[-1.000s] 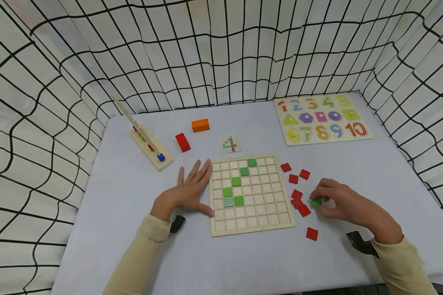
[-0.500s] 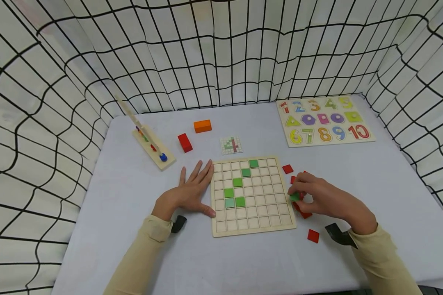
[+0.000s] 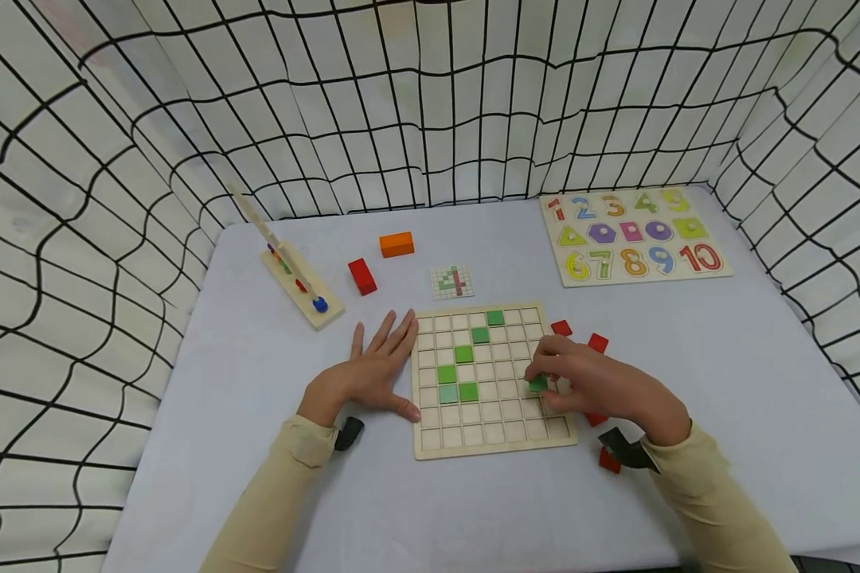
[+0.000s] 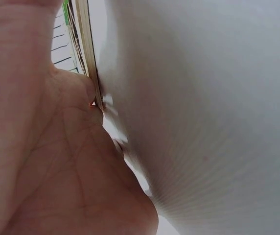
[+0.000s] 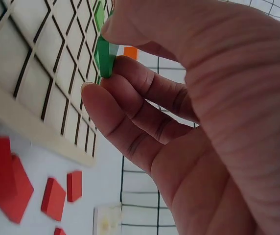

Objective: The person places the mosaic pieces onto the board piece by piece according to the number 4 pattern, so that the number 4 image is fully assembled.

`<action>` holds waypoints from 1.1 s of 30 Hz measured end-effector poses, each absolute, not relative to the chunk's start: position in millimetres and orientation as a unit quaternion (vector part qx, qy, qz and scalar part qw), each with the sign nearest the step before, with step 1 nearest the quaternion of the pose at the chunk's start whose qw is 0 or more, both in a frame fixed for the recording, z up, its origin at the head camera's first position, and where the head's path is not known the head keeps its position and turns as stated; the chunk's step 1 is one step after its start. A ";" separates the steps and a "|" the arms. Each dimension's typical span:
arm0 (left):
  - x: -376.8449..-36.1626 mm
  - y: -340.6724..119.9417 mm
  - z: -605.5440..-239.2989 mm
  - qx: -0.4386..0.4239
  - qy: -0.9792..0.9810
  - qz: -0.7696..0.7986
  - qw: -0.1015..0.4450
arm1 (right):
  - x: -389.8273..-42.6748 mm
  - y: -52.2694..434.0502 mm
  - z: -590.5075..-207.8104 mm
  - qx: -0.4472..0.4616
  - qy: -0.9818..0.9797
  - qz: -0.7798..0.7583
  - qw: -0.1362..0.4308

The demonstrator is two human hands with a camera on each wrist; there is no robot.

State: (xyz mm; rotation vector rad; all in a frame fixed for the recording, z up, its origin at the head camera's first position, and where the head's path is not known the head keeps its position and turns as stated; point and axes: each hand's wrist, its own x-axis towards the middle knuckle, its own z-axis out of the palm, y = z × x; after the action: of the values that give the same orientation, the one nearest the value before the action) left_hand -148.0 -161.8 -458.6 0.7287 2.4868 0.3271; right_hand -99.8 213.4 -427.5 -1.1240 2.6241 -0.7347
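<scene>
Right hand (image 3: 602, 390) pinches a green tile (image 3: 537, 383) over the grid board's (image 3: 494, 442) right side; likely light, stiff, best held by its edges; left hand (image 3: 369, 374) lies flat beside the board's left edge

The left hand (image 4: 42, 147) filled most of the frame, its palm seen from very close. Against the palm's upper edge stood the thin wooden side of a grid board (image 4: 86, 44), seen edge-on and touching the hand. A sliver of green (image 4: 65, 9) showed at the board's top end. To the right of the board stretched the pale tabletop (image 4: 203, 107), blurred.
</scene>
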 end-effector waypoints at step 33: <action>-150.1 -161.2 -461.0 0.268 0.918 0.125 0.264 | -107.8 151.4 -455.7 -0.486 0.853 -0.188 -0.021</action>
State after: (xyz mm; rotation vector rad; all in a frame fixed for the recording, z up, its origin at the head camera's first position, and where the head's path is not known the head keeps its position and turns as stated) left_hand -150.1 -161.2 -461.0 0.7256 2.4807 0.3382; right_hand -107.8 151.4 -455.7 -1.5477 2.7169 -0.5995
